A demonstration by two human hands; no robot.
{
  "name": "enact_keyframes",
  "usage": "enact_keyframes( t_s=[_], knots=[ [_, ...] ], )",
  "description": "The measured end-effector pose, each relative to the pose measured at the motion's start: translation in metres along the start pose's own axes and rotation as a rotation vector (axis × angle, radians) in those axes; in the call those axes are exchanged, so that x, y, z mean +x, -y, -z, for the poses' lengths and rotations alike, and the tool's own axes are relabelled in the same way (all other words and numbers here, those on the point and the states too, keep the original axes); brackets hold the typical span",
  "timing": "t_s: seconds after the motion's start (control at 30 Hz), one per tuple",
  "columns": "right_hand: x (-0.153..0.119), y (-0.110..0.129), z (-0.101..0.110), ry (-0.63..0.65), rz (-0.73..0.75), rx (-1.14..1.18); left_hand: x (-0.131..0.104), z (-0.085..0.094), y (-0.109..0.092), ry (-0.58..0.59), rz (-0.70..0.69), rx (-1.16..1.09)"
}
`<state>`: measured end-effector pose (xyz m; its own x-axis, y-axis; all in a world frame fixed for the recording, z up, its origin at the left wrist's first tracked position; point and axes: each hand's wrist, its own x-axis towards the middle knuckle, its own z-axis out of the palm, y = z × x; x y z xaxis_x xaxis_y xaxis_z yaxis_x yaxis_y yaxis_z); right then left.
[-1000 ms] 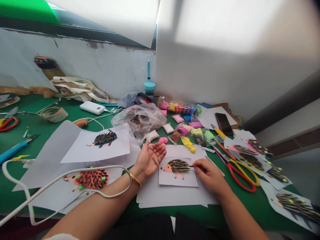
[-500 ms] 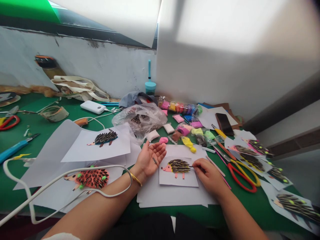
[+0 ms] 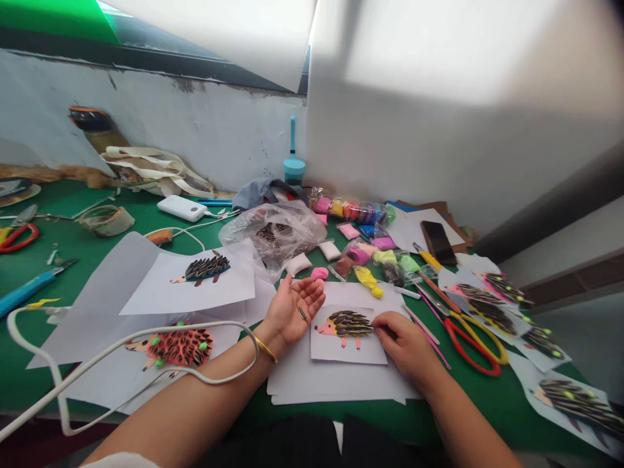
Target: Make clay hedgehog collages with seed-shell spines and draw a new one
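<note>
My left hand [image 3: 296, 309] is palm up with its fingers loosely stretched out, and a sunflower seed [image 3: 301, 313] lies on the palm. Beside it on a small white card [image 3: 322, 351] is a hedgehog picture [image 3: 347, 324], with a pink clay face and feet and a back of dark sunflower seeds over yellow clay. My right hand [image 3: 402, 341] pinches at the hedgehog's rear edge, fingertips touching or very close to the outermost seeds. The seed between those fingers is mostly hidden. White sheets [image 3: 336, 387] lie beneath the card.
A plastic bag of seeds [image 3: 273, 234] and clay packets [image 3: 358, 253] lie behind my hands. Scissors [image 3: 470, 338] and several hedgehog cards [image 3: 541, 338] are at the right. More hedgehog sheets [image 3: 195, 305] lie left. A white cable [image 3: 146, 335] crosses above my left forearm.
My right hand has moved slightly left, bringing its fingertips to the hedgehog's rear edge. The seed that stuck out from them hardly shows now. My left hand stays in place.
</note>
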<state>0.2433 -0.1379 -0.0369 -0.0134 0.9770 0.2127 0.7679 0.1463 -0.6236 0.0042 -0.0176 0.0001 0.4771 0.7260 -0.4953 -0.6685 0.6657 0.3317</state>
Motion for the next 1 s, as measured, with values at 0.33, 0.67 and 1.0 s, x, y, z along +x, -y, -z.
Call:
enact_keyframes(
  t_s=[0.33,0.67,1.0],
  knots=[
    [0.0031,0.0026,0.0009,0.028,0.049,-0.063,0.0002,-0.0001,0.0002,-0.008,0.000,0.011],
    [0.0023,0.0013,-0.0003,0.021,0.046,-0.090,0.0007,0.0005,0.0007,-0.009,-0.003,0.018],
    [0.0021,0.0028,0.0001,0.038,0.037,-0.088,0.0012,0.0005,0.0006,-0.012,-0.006,0.018]
  ],
)
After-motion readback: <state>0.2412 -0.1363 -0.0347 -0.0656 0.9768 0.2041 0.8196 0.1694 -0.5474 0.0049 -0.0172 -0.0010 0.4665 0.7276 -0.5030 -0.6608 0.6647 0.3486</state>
